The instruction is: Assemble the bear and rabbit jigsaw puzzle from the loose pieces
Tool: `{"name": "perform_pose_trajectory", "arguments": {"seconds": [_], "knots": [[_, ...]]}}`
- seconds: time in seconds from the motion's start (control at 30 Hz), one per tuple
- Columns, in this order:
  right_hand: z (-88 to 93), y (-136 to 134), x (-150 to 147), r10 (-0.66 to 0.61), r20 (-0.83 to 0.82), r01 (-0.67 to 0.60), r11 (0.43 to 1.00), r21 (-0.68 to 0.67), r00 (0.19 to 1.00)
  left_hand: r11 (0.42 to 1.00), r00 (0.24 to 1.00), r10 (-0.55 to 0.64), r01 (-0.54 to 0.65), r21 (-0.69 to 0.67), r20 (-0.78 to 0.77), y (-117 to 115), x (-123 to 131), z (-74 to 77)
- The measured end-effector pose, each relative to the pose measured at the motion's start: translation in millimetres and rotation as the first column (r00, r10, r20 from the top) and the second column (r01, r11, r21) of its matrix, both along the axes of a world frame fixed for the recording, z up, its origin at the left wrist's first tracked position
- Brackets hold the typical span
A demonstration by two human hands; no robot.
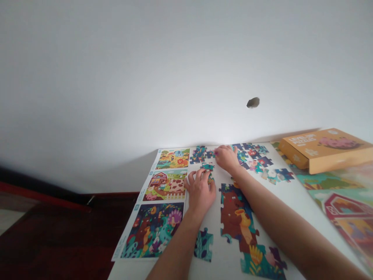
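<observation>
1. The left hand (201, 191) rests on the white worktop (279, 194), just beside the reference sheet (159, 202). Its grip is closed on a small teal puzzle piece (210, 178) at the fingertips, just above the joined bear section (237, 217).
2. The right hand (225, 157) lies palm down among the loose pieces (258, 161) near the far edge. Its fingers curl downward, and I cannot tell whether its grip pinches a piece.
3. Fitting the teal piece looks like the step in hand. It is best kept flat, turned until its colours match the bear section's upper edge, then slid in sideways rather than forced from above.
4. The orange box (326, 149) stands at the far right with its lid on, so its contents are hidden.
5. Every piece in view lies on the worktop. One stray piece (204, 245) sits near the left forearm.
</observation>
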State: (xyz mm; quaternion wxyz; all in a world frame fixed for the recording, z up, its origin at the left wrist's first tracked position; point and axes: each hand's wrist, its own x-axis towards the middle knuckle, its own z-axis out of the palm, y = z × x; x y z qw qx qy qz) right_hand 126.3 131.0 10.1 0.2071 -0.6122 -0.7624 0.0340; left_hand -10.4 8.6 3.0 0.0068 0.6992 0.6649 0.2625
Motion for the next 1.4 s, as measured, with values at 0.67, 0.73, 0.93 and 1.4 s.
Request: {"name": "perform_pose_trajectory", "arguments": {"seconds": [0.67, 0.73, 0.93, 1.4], "knots": [[-8.6, -1, -12, 0.176, 0.021, -0.177, 0.983, 0.051, 0.984, 1.000, 1.000, 0.006, -0.006, 0.008, -0.005, -1, 0, -0.5], [-11.0, 1, -11, 0.231, -0.003, -0.230, 0.973, 0.011, 0.973, 1.000, 1.000, 0.004, -0.004, 0.002, -0.004, -1, 0, 0.0], [-8.0, 1, -12, 0.172, -0.047, -0.168, 0.983, 0.075, 0.984, 1.000, 1.000, 0.006, -0.006, -0.006, 0.005, -1, 0, 0.6], [-2.0, -6, -11, -0.008, -0.020, 0.011, 0.994, 0.109, 1.000, 1.000, 1.000, 0.002, -0.002, -0.022, 0.015, -1, 0, 2.6]]}}
